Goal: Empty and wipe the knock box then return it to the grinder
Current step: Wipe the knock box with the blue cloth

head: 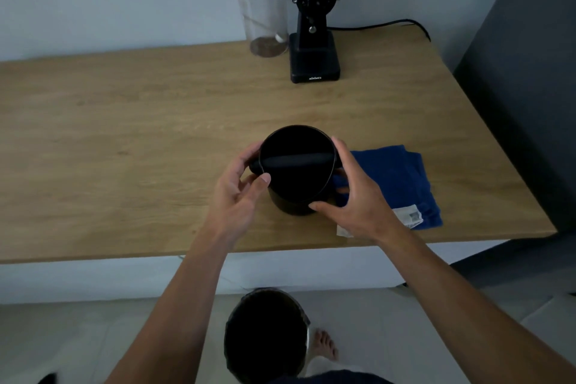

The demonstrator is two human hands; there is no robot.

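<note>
A black round knock box [296, 179] with a bar across its mouth stands upright on the wooden table [124, 134], near the front edge. My left hand [240, 190] wraps its left side, with the fingers at the bar's end. My right hand [352, 196] clasps the right side, thumb low on the wall. A folded blue cloth [402, 184] lies on the table just right of the box, partly under my right hand. The black grinder [313, 31] stands at the back of the table by the wall.
A clear jar [263, 9] with a white lid stands left of the grinder. The grinder's cable [389, 23] runs right along the wall. A dark bin [268, 337] sits on the floor below the table's front edge, next to my bare foot [325, 343]. A dark panel [530, 72] rises at the right.
</note>
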